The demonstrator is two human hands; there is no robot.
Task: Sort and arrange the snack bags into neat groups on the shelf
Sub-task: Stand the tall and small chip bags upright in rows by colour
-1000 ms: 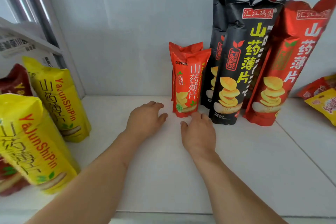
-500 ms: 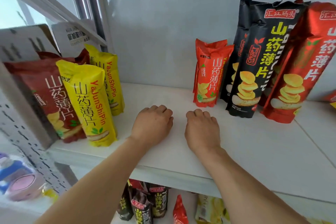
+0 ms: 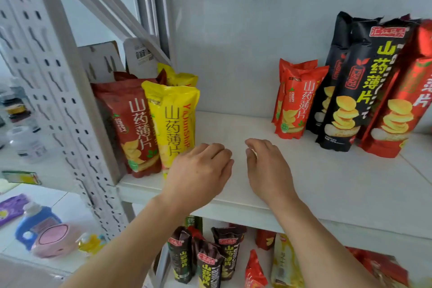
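Note:
My left hand and my right hand hover side by side over the bare middle of the white shelf, fingers loosely bent, holding nothing. At the shelf's left end stand a dark red bag and a yellow bag, with a second yellow bag behind. My left hand is just right of the front yellow bag. On the right stand two small orange-red bags, a tall black bag with another black one behind it, and a tall red bag.
A perforated grey upright frames the shelf's left side. The lower shelf holds several dark, red and yellow snack bags. On the left, a table carries a blue bottle and a pink object.
Both hands drew back from the small orange-red bags and shifted left toward the yellow bag. The view swung left and down, bringing the upright and the lower shelf into sight.

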